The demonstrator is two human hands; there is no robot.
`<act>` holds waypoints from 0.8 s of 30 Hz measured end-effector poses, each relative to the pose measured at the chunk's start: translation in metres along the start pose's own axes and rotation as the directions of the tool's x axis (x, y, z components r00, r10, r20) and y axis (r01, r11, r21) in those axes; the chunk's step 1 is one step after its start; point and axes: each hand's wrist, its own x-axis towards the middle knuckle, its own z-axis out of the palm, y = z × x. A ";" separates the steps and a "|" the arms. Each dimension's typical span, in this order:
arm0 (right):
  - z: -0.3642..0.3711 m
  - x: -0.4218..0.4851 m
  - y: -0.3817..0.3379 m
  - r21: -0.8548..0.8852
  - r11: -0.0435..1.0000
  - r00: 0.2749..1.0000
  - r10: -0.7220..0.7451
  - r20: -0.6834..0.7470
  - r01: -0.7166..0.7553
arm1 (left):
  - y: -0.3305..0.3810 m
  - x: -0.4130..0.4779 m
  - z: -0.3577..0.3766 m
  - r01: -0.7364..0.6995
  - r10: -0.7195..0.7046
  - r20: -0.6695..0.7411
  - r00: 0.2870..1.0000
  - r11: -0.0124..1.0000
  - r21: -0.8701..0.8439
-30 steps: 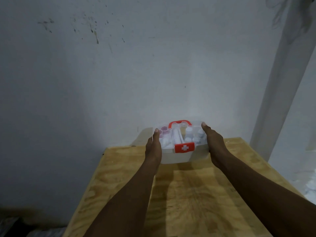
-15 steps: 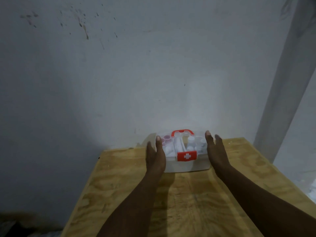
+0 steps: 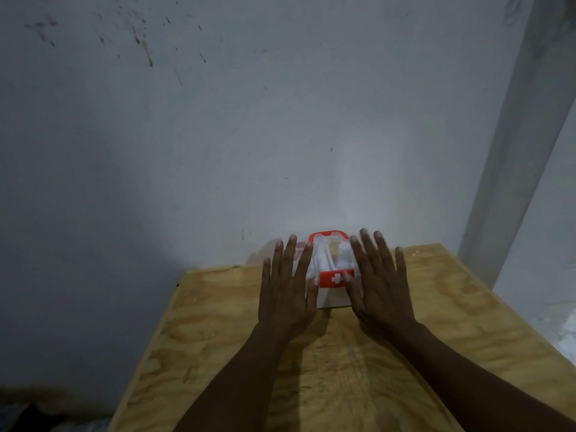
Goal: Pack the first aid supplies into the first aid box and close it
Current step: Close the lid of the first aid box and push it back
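Note:
The first aid box (image 3: pixel 332 297) is white with a clear lid, a red handle and a red latch bearing a white cross. It stands at the far edge of the wooden table (image 3: pixel 467 322), against the wall, with its lid down. White bottles and rolls show through the lid. My left hand (image 3: pixel 288 289) is spread flat, palm down, in front of the box's left half. My right hand (image 3: pixel 378 289) is spread the same way over its right half. Both hands hold nothing and hide the box's sides.
A pale grey wall (image 3: pixel 218 135) rises right behind the table. A white post (image 3: pixel 514 151) stands at the right. The floor lies below the table's left edge (image 3: pixel 149 347).
Both hands left the box's sides, turned palm down and spread their fingers in front of it. The box stays in place on the table.

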 end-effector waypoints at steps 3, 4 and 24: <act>0.004 -0.001 -0.001 0.044 0.999 0.998 0.007 0.055 -0.009 | -0.002 -0.003 0.005 0.048 -0.046 0.028 0.999 0.995 -0.082; 0.004 -0.001 -0.001 0.042 0.999 0.998 0.010 0.060 -0.013 | -0.001 -0.003 0.005 0.051 -0.049 0.027 0.998 0.995 -0.089; 0.045 0.030 0.016 -0.001 1.000 1.000 -0.007 0.016 0.007 | -0.013 0.023 0.040 0.030 -0.048 -0.133 0.990 0.991 -0.131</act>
